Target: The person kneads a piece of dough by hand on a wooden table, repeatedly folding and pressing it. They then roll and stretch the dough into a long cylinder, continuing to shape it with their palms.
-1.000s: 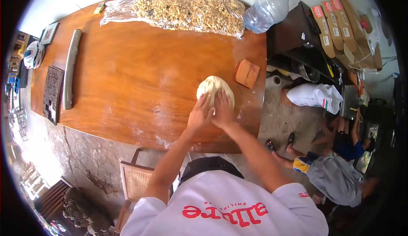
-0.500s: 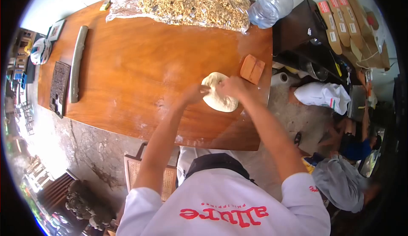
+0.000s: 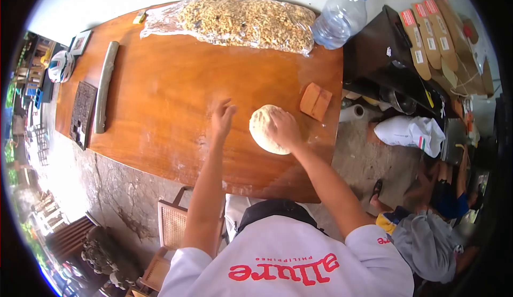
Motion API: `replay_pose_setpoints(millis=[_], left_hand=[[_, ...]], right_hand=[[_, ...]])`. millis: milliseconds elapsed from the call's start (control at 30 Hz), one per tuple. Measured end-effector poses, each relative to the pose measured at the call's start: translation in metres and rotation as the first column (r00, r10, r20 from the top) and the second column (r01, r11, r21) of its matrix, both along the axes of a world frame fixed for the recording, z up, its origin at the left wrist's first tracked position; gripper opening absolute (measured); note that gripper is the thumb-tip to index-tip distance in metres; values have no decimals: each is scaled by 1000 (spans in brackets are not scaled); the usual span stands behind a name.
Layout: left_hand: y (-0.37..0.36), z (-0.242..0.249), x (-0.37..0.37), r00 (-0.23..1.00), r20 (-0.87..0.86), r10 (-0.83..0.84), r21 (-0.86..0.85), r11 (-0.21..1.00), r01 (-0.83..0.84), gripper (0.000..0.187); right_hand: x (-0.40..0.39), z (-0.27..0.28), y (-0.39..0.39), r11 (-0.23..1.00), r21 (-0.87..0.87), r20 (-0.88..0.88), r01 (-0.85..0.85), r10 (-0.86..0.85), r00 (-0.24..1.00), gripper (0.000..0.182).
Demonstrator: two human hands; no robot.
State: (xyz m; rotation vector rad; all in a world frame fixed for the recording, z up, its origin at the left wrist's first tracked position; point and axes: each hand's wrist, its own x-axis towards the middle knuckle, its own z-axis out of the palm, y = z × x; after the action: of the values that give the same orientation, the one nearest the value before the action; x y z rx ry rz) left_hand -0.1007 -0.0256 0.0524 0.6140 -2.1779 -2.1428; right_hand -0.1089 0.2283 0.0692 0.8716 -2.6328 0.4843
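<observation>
A round, pale piece of dough lies on the brown wooden table. My right hand rests on the dough's right part with its fingers spread flat over it. To the left of the dough, my left hand is raised apart from it, fingers apart and holding nothing. A reddish wooden block sits to the right of the dough, near the table's right edge.
A clear bag of golden-brown pieces and a large plastic bottle stand at the back. A grey tube and a dark carved board lie at the left. People are at the lower right.
My left hand has let go of the dough and moved left, its fingers opening. My right hand now lies flat on the dough, which looks rounder. The whole view has shifted slightly.
</observation>
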Motion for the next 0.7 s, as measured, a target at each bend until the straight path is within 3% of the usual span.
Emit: replay_pose_setpoints(millis=[33,67,133,167,200,233,267,300,333,367,467,600,667,700], left_hand=[[-2,6,16,993,-76,94,-84,991,-100,28],[1,-2,39,994,-61,88,-89,992,-93,28],[4,-21,72,999,33,39,9,999,-39,28],[16,-21,86,989,145,-28,3,1000,28,29],[33,-21,100,961,261,-92,3,996,95,29],[45,-18,107,947,267,-176,3,983,182,30],[55,-17,113,926,271,-262,7,963,270,32],[64,-23,120,925,261,-277,6,958,285,32],[68,-35,123,888,315,-334,184,940,288,32],[66,-36,123,842,359,-402,357,893,274,32],[47,-35,137,728,449,-518,468,830,302,34],[-4,-30,166,739,391,-548,526,792,309,34],[-26,-28,169,714,451,-535,518,808,279,35],[-33,-26,165,705,460,-539,505,812,291,38]], right_hand=[[-31,30,0,993,99,585,66,-112,803,54],[-58,45,-3,976,211,934,58,-219,282,55],[-74,41,-9,958,271,935,96,-285,209,53],[-63,29,-14,967,41,815,252,-178,551,49],[-52,12,-23,925,-226,559,306,-134,818,44],[-44,-17,-31,950,-257,396,177,-64,916,39],[-31,-21,-36,947,-259,391,189,-76,917,39],[-15,-22,-40,981,-130,410,146,-81,909,39],[-8,-18,-45,995,0,423,103,-93,901,40],[-5,-13,-48,990,7,502,138,-123,856,39],[23,6,-32,996,-68,437,58,-23,899,37],[93,38,-14,997,-63,240,53,-36,970,34],[106,52,-6,950,263,315,-170,82,946,37],[86,58,-5,972,151,540,-179,70,839,40]])
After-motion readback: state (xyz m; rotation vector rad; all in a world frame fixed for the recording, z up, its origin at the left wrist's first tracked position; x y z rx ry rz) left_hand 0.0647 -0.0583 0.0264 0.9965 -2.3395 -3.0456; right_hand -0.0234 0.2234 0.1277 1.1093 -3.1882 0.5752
